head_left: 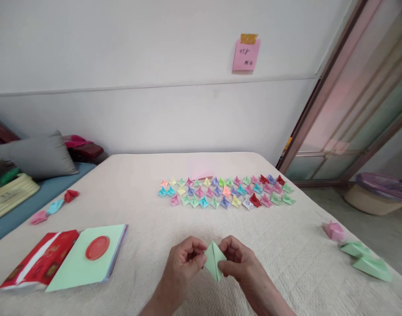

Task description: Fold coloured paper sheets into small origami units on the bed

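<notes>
A pale green folded paper (214, 260), diamond-shaped with a crease down its middle, is held up between both hands near the table's front. My left hand (184, 261) pinches its left corner between thumb and fingers. On the opposite corner, my right hand (238, 261) grips it, the thumb lying on the front face. Beyond the hands, several small folded paper boats (217, 192) in many colours stand in rows on the cream tablecloth (145, 272).
To the left, a red disc (97, 248) rests on a stack of green paper (79, 267) beside a red packet (39, 259). Larger folded papers lie along both edges, including green ones (372, 267) at right and a blue one (55, 206) at left. A pink note (246, 57) is taped to the wall.
</notes>
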Demonstrator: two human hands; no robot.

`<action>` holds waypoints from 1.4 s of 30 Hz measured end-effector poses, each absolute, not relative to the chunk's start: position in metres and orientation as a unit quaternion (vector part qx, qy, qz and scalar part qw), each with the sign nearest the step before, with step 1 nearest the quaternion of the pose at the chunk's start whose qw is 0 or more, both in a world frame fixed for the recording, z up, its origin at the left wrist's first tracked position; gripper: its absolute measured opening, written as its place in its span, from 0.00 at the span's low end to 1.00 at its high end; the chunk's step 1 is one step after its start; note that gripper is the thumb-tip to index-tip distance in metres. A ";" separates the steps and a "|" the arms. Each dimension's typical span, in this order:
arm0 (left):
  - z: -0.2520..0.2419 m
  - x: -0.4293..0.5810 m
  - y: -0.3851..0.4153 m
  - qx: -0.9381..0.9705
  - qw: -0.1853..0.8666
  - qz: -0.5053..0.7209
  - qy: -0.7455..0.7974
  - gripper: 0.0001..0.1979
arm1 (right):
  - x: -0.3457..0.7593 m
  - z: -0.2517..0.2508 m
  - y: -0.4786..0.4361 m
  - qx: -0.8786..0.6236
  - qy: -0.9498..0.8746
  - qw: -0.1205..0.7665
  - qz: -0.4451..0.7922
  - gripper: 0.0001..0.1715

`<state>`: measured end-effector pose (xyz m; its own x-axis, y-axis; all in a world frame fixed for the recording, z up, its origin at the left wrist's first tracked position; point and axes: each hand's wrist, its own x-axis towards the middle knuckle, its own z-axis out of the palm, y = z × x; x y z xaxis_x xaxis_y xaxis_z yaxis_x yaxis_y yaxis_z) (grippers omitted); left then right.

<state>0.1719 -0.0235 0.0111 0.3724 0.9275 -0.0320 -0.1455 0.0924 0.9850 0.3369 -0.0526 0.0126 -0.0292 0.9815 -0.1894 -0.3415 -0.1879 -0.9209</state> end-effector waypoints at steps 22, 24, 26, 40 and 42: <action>0.007 0.183 -0.025 0.500 0.644 0.422 0.395 0.07 | 0.333 0.008 -0.053 -0.445 -0.328 0.541 0.634 0.09; 0.007 0.184 -0.025 0.493 0.642 0.431 0.398 0.07 | 0.331 0.006 -0.053 -0.447 -0.335 0.544 0.626 0.08; 0.004 0.185 -0.026 0.483 0.645 0.440 0.396 0.07 | 0.329 0.005 -0.053 -0.452 -0.336 0.558 0.609 0.08; -0.009 0.186 -0.033 0.466 0.650 0.481 0.359 0.07 | 0.324 -0.003 -0.056 -0.418 -0.236 0.610 0.630 0.03; -0.009 0.185 -0.035 0.469 0.654 0.483 0.344 0.08 | 0.325 -0.003 -0.056 -0.403 -0.240 0.617 0.632 0.05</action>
